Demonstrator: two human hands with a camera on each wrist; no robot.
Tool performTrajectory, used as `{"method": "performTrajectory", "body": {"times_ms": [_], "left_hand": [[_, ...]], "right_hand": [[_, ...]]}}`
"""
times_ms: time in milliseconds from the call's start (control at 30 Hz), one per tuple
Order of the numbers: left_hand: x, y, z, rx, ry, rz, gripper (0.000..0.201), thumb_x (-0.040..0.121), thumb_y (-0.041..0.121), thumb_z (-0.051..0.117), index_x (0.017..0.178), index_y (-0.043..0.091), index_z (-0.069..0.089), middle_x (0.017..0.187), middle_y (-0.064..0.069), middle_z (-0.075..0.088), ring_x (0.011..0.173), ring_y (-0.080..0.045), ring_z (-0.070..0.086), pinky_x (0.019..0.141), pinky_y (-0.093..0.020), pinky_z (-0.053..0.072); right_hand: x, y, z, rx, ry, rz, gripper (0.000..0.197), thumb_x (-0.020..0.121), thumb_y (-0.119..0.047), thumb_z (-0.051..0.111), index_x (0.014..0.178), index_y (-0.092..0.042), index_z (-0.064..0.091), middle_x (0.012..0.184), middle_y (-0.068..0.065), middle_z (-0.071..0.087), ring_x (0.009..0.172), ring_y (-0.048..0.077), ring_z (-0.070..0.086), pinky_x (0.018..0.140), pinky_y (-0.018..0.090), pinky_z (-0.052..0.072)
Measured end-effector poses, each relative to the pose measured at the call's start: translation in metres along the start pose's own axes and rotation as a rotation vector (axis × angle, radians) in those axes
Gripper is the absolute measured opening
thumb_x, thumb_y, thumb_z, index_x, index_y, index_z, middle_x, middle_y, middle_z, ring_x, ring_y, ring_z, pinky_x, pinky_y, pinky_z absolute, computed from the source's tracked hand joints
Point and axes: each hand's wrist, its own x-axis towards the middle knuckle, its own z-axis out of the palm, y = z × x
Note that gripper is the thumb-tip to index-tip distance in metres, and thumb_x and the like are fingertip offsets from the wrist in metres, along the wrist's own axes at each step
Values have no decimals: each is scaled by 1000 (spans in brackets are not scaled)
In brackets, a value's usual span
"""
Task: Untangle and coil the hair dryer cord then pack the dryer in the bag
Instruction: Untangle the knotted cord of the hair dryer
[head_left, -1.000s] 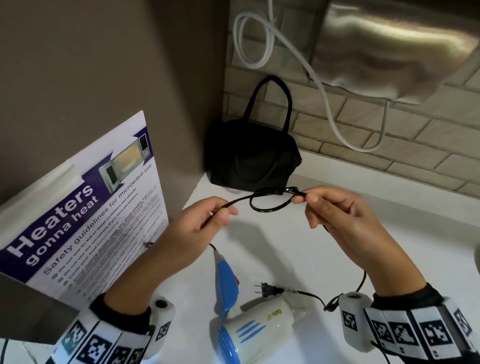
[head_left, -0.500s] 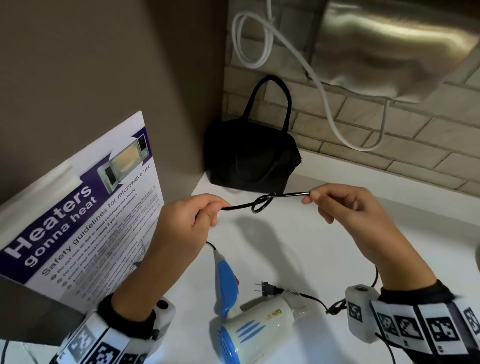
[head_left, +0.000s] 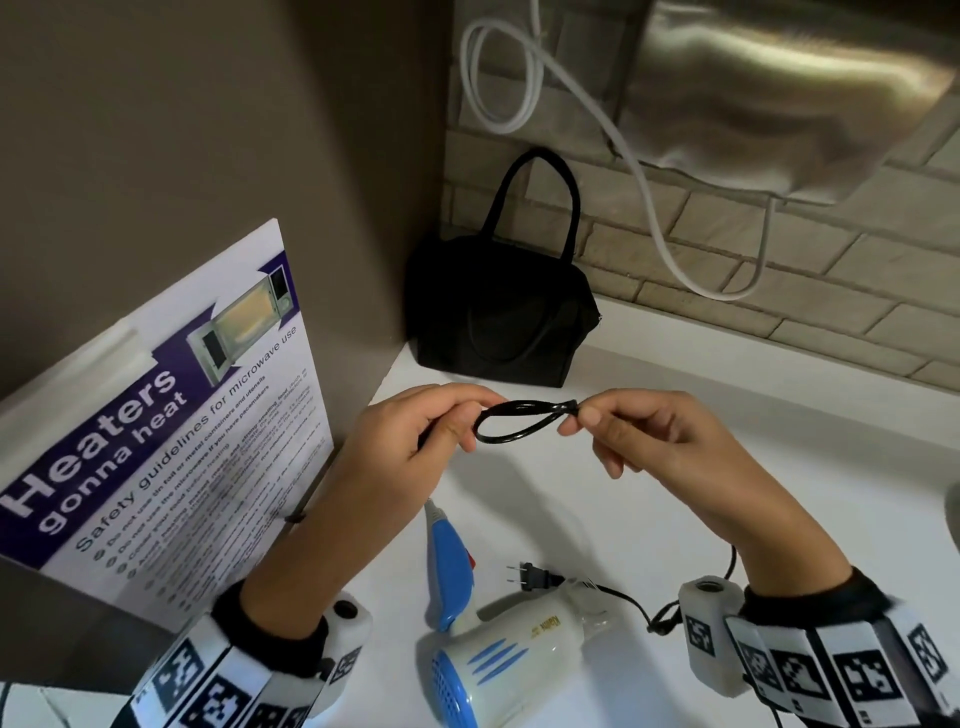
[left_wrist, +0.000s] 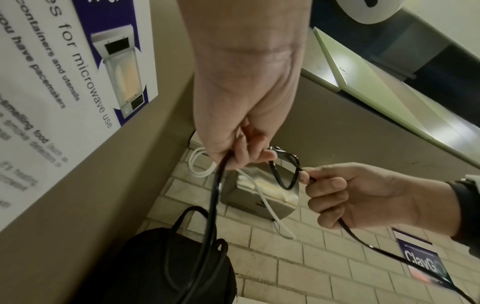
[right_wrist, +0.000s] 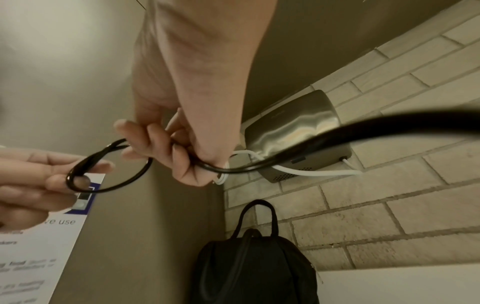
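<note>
A black cord (head_left: 511, 434) forms a small loop in the air between my hands. My left hand (head_left: 415, 441) pinches the loop's left end, and my right hand (head_left: 639, 431) pinches its right end where the strands cross. In the wrist views the cord (left_wrist: 283, 174) (right_wrist: 109, 170) loops between the fingertips and trails down from each hand. The white and blue hair dryer (head_left: 509, 660) lies on the white counter (head_left: 675, 493) below my hands, its folded blue handle (head_left: 447, 566) pointing away. The cord's plug (head_left: 530, 576) rests by the nozzle. A black bag (head_left: 498, 312) stands upright in the back corner.
A microwave safety poster (head_left: 150, 426) leans on the left. A steel wall unit (head_left: 779, 88) with a white hose (head_left: 639, 171) hangs on the brick wall above the counter. The beige side wall (head_left: 234, 130) closes the left of the corner.
My hands pulled the knot small half a second ago; now they have come closer together and the loop has widened again.
</note>
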Motion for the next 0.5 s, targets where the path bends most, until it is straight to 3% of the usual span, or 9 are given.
{"method": "performTrajectory", "body": {"times_ms": [133,267,400,500], "left_hand": [[-1,0,-3,70,-35,61,32,94,6,51,94,30,72,71,0,57,46,-4,41,45,-7,28],[-3,-10,-7,210,-53,54,35,87,-1,46,92,21,73,65,3,51,53,-3,45,49,-6,30],[-7,-14,-8,199,-9,-2,32,87,10,44,93,22,73,63,0,52,53,-1,47,49,-5,31],[-7,-14,-8,184,-2,-65,33,92,3,47,93,23,73,62,-2,52,47,-1,45,45,-6,30]], "right_hand": [[4,5,-2,-211,-68,91,21,90,-37,56,85,-27,75,55,-4,56,56,13,41,54,19,32],[10,11,-11,-276,139,101,15,89,-33,62,80,-28,74,55,-7,59,58,20,43,58,30,33],[9,9,-19,-224,340,53,13,88,-28,65,79,-25,73,53,-8,57,45,6,36,45,15,29],[7,9,-20,-205,384,36,13,89,-27,65,78,-25,72,53,-7,57,45,5,35,42,12,27]]}}
